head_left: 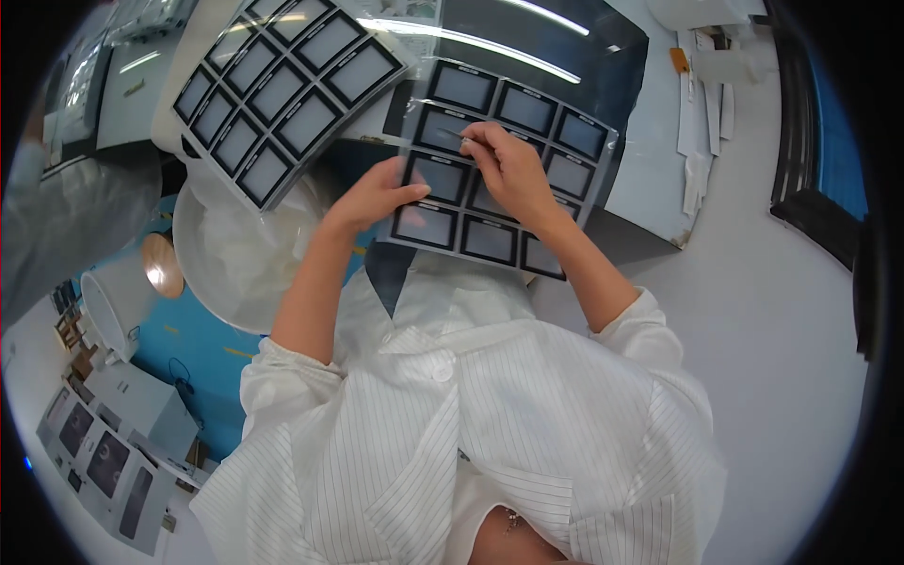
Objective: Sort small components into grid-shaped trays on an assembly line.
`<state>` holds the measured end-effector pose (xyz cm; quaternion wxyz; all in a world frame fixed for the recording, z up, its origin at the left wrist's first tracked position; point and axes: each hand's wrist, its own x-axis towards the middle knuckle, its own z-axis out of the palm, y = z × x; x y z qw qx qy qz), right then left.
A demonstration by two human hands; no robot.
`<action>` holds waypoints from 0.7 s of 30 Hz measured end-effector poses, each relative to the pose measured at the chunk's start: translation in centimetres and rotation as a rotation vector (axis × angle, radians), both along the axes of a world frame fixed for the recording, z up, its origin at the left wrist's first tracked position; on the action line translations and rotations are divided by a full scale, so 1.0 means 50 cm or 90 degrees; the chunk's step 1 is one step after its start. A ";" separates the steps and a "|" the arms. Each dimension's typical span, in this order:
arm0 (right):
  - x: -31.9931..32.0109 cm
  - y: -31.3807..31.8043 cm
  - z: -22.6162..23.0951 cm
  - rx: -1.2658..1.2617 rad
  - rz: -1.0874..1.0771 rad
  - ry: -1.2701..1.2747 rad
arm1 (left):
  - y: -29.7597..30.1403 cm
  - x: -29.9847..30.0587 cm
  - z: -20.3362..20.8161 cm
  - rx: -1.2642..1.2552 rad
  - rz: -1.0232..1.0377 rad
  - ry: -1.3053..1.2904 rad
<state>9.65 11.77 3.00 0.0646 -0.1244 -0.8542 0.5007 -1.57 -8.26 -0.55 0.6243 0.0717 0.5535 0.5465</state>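
A clear plastic sheet [478,196] printed with black-framed rectangular windows lies tilted in front of me. My left hand [377,196] grips its left edge, thumb on top, with the fingers showing faintly through from beneath. Above the middle of the sheet, my right hand [513,174] is closed in a pinch, thumb against forefinger. Whatever sits between those fingertips is too small to make out. A dark board [617,94] lies under the sheet's far part.
A stack of similar framed sheets [282,141] sits at the upper left. Below it stands a white tub [202,254] holding crumpled translucent plastic, near a round brown-topped object [162,266]. A white table [650,202] extends to the right, with torn white strips [695,169] along its edge.
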 end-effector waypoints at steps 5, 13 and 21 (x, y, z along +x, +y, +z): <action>-0.001 -0.023 -0.015 0.159 0.026 0.061 | -0.023 0.033 -0.043 -0.013 0.000 0.004; -0.018 -0.068 -0.042 0.164 0.082 0.081 | -0.026 0.041 -0.040 0.016 0.081 -0.079; -0.025 -0.075 -0.051 0.212 0.110 0.079 | -0.019 0.039 -0.012 0.023 0.079 -0.097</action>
